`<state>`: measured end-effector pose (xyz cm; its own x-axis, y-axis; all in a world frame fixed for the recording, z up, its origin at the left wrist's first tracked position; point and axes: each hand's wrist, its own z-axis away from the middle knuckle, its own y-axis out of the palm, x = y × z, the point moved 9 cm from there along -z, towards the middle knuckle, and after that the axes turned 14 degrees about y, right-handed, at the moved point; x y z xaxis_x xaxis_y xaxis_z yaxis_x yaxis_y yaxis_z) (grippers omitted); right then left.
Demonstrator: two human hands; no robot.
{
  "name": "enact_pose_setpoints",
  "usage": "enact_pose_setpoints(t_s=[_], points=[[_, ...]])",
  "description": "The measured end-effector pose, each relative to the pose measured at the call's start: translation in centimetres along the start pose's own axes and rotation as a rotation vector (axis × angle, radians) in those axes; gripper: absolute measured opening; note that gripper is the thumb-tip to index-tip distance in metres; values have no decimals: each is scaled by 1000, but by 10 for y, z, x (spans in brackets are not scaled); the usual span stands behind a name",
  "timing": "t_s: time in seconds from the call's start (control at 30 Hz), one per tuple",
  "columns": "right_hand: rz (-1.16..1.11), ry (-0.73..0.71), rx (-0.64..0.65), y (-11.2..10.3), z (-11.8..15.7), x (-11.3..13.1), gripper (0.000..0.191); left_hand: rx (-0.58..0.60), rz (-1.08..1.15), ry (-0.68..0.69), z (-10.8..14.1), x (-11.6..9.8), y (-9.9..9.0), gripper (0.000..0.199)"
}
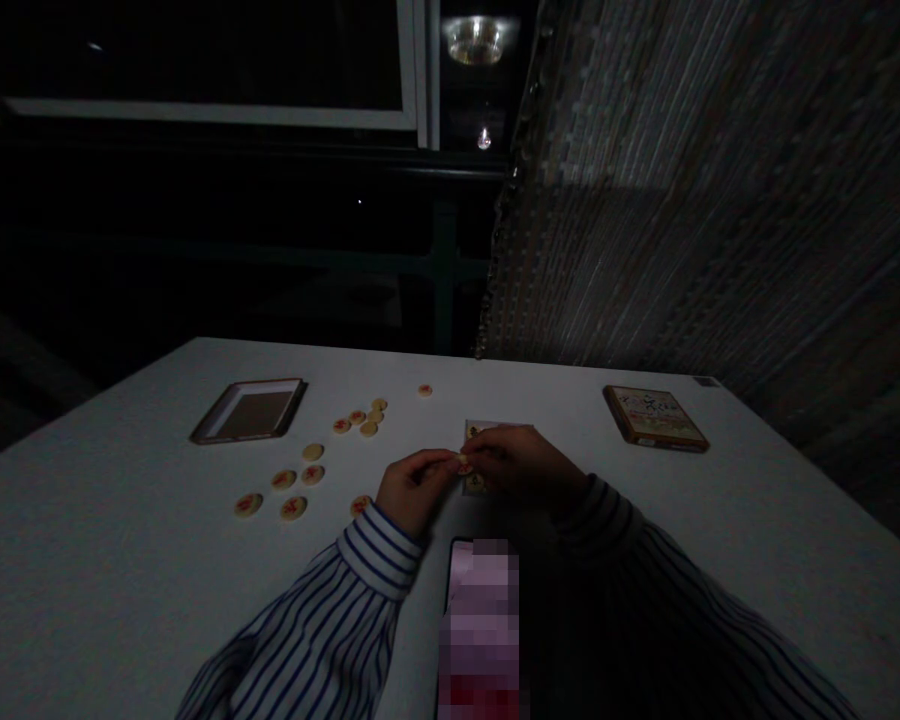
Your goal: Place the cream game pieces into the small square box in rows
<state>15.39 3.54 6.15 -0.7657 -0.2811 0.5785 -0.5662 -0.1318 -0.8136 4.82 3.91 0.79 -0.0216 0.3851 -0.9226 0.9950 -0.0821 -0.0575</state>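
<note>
While hands (418,488) (523,462) pinch disc (463,465), box (259,414) open, brown-floored

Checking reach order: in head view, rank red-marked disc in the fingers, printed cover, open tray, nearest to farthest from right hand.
1. Red-marked disc: at the right hand.
2. Printed cover: off to its right.
3. Open tray: farther off, to its left.
</note>
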Motion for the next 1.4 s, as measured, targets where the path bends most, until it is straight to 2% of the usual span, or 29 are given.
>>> enact_pose_setpoints(t_s=[0.33,0.53,0.67,0.8,1.17,1.4], points=[[11,38,-60,-4,0,-5,21,-97,119,-98,2,17,-5,24],[14,27,-43,-4,1,-4,21,-156,153,-111,4,16,-8,27],[0,31,-48,-3,1,-5,21,-140,166,-158,5,18,-5,28],[-4,39,-53,-1,-1,-8,22,-175,197,-157,6,18,-6,29],[-30,53,-44,-1,0,-7,21,-114,203,-172,6,25,-1,33],[5,43,-56,-3,0,-5,20,-103,214,-163,6,20,-1,30]])
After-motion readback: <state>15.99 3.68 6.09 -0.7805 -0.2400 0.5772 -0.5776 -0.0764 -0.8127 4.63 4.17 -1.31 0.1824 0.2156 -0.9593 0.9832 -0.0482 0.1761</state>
